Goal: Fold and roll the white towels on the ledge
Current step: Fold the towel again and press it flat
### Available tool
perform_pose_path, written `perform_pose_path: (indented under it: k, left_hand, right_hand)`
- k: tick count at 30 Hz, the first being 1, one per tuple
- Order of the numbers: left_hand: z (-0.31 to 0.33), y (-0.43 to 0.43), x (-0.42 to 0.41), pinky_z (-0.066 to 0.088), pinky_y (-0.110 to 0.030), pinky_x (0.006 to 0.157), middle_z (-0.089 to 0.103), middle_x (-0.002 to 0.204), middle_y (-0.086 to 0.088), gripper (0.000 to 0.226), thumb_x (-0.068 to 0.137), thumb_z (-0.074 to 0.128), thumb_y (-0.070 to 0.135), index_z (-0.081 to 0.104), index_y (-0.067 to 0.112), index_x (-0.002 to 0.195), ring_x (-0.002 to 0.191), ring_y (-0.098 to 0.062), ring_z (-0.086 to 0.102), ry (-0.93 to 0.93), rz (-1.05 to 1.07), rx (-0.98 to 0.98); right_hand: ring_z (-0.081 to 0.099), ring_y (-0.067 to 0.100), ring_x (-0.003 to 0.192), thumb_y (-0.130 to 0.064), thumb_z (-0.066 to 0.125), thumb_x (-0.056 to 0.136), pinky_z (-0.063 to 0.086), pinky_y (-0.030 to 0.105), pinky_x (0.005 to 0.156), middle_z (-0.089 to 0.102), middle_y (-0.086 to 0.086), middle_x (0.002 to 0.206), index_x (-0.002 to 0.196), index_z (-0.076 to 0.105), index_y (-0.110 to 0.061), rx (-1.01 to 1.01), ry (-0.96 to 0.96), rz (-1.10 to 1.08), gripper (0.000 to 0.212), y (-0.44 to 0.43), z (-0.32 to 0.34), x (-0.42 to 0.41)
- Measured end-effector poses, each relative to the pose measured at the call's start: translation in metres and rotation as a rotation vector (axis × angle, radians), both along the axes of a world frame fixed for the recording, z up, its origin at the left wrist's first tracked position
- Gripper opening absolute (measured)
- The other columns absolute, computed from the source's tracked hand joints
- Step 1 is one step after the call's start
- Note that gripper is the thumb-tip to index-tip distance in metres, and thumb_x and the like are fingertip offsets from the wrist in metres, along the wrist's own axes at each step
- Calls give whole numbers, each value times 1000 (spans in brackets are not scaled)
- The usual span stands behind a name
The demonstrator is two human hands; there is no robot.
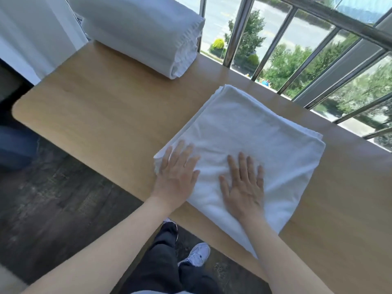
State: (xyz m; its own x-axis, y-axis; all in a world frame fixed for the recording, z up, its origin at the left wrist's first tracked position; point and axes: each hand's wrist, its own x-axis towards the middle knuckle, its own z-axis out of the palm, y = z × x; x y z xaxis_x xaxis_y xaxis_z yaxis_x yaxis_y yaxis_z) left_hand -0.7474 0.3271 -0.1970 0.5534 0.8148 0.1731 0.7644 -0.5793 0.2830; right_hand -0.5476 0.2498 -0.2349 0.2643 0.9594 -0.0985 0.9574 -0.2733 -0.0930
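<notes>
Rolled towel complete, well beyond fingertips on ledge. Folded towel flat under left hand and right hand, fingers straight, pressing. Rolling not yet started.

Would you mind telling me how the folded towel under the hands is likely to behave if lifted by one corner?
The folded towel will probably droop and unfold: its layers lie loose, with soft wrinkles around the left hand and right hand. It looks thin and light, and may slide on the smooth wooden ledge if pushed.
</notes>
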Motion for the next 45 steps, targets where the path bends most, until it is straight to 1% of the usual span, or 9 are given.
perform_pose_path:
  k: [5,9,13,17,22,29,34,40,45]
  left_hand:
    - [-27,-28,27,-13,-43,123,-6,169,4,63,103,16,49,9,27,161,155,-21,-12,204,-13,-310]
    - [-35,-12,18,1,-46,125,4,169,3,62,104,18,49,16,24,161,156,-22,0,222,-68,-201]
    - [-37,29,9,-12,-42,124,-6,167,6,66,101,3,57,-1,29,160,155,-21,-10,303,-150,-170]
    - [-35,87,11,-18,-44,121,-14,167,4,73,92,-10,69,-15,32,155,152,-24,-20,366,-95,-140]
    - [-36,149,35,-29,-45,113,-32,159,6,79,75,-19,80,-40,41,139,148,-22,-29,379,-15,-189]
    - [-30,220,96,-17,-51,118,-28,162,7,96,73,-4,85,-20,37,154,151,-26,-24,393,-28,-212]
    - [-24,225,143,-18,-50,117,-22,166,-2,76,99,26,63,-14,34,157,151,-31,-23,354,-64,-160]
    - [-23,129,125,-20,-37,121,-12,168,-5,62,105,7,44,-7,18,160,151,-22,-23,108,-160,-308]
    - [-35,84,93,-4,-39,125,6,168,-9,62,105,18,36,11,7,159,155,-25,2,138,-159,-241]
  right_hand:
    - [10,24,153,-56,25,101,9,52,123,14,3,166,159,17,-27,62,45,-34,65,-2,5,-8]
    - [21,25,150,-50,31,103,19,49,121,26,3,163,155,29,-24,89,105,-74,59,-3,10,-12]
    - [61,40,102,-30,64,91,50,48,87,65,13,115,124,64,-8,252,136,19,39,1,20,15]
    - [60,33,86,-46,51,87,44,42,77,63,4,95,102,68,-14,267,44,75,40,-8,24,46]
    - [52,29,75,-51,63,88,46,39,61,56,2,82,92,62,-15,303,68,158,36,2,12,37]
    - [54,21,71,-52,54,90,43,30,41,56,-5,73,86,60,-19,310,6,-145,34,48,4,-7]
    - [54,26,72,-41,53,88,46,37,54,56,0,73,83,60,-15,383,22,-415,27,74,-4,-21]
    - [45,27,76,-38,49,91,30,39,70,51,3,78,90,51,-20,368,-19,-409,18,75,-4,-19]
    - [51,25,81,-37,50,96,34,39,74,53,0,91,108,55,-25,314,-20,-346,19,63,-3,-15]
